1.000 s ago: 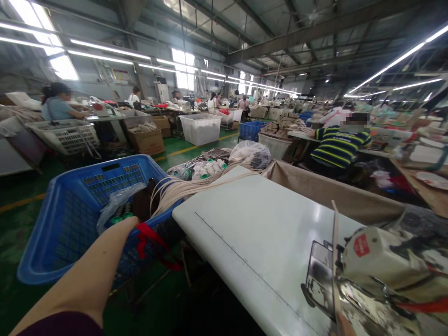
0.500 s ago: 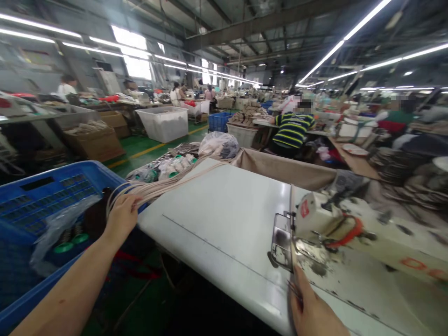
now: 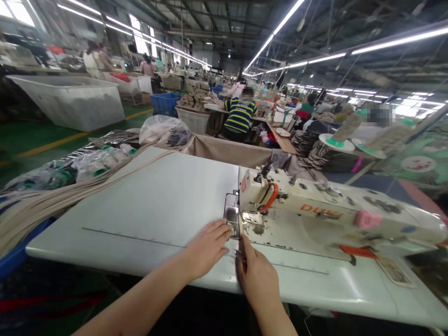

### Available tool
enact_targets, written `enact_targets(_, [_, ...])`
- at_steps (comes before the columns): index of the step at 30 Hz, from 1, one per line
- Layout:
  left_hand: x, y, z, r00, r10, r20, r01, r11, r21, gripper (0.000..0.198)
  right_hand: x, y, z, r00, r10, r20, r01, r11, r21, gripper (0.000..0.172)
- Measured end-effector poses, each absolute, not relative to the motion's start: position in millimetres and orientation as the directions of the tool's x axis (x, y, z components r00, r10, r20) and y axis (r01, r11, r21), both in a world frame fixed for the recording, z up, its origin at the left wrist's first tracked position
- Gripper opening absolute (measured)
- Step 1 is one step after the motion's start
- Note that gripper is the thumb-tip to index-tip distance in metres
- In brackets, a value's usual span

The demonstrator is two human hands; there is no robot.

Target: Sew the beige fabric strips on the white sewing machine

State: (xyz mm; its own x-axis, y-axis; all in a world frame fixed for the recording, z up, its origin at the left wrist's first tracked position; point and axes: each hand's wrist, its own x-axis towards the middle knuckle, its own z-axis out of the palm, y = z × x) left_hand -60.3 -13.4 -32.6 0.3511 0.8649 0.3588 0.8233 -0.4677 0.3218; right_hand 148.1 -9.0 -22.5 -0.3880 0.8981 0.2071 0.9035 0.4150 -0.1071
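A cream sewing machine (image 3: 315,212) stands on the white table (image 3: 140,210). My left hand (image 3: 206,247) lies flat on the table, fingers stretched out, with the tips touching the metal plate (image 3: 232,218) at the machine's needle end. Right beside it, my right hand (image 3: 257,277) is closed in a pinch on the lower end of a thin beige strap (image 3: 239,186), which runs upright past the needle end. A thick bundle of beige straps (image 3: 52,200) trails across the table's left edge.
Clear bags of green-capped spools (image 3: 94,163) lie behind the table's left side, and a blue basket edge (image 3: 14,254) shows at lower left. A person in a striped shirt (image 3: 241,114) sits beyond. A white bin (image 3: 70,98) and blue crate (image 3: 164,102) stand on the green floor.
My view swung right, from the blue basket to the sewing machine. My left hand left the strap bundle and came to the needle plate. My right hand moved up close beside it.
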Motion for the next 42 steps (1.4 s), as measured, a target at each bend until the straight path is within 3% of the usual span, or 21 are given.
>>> enact_targets(3, [-35.7, -4.5, -37.6, 0.374, 0.859, 0.350, 0.853, -0.467, 0.235, 0.049, 151.6, -9.6, -22.3, -0.398, 0.889, 0.225, 0.883, 0.438, -0.169, 0.052])
enact_targets(6, [-29.2, -4.3, -40.6, 0.388, 0.846, 0.366, 0.866, -0.471, 0.169, 0.047, 160.5, -6.8, -18.9, -0.395, 0.892, 0.220, 0.833, 0.448, -0.325, 0.048])
enact_targets(9, [-29.7, -9.0, -38.4, 0.402, 0.828, 0.390, 0.871, -0.478, 0.118, 0.050, 176.2, 2.7, -16.8, -0.351, 0.918, 0.184, 0.781, 0.395, -0.483, 0.042])
enact_targets(11, [-30.3, -11.6, -36.1, 0.400, 0.828, 0.393, 0.875, -0.473, 0.105, 0.057, 188.3, 11.8, -18.5, -0.282, 0.937, 0.205, 0.780, 0.349, -0.520, 0.040])
enact_targets(15, [-29.7, -12.9, -35.7, 0.411, 0.824, 0.390, 0.877, -0.474, 0.077, 0.070, 204.2, 24.5, -26.1, -0.137, 0.950, 0.281, 0.826, 0.266, -0.496, 0.036])
enact_targets(23, [-29.1, -10.2, -47.8, 0.404, 0.798, 0.448, 0.884, -0.466, 0.033, 0.081, 199.2, 15.4, -29.3, -0.253, 0.898, 0.359, 0.885, 0.365, -0.290, 0.038])
enact_targets(33, [-30.3, -9.1, -51.5, 0.407, 0.798, 0.445, 0.886, -0.463, 0.020, 0.083, 200.9, 15.7, -31.3, -0.271, 0.862, 0.429, 0.873, 0.408, -0.268, 0.042])
enact_targets(42, [-29.7, -10.2, -42.2, 0.406, 0.829, 0.384, 0.879, -0.469, 0.081, 0.079, 202.2, 16.4, -31.1, -0.290, 0.867, 0.405, 0.873, 0.413, -0.258, 0.039])
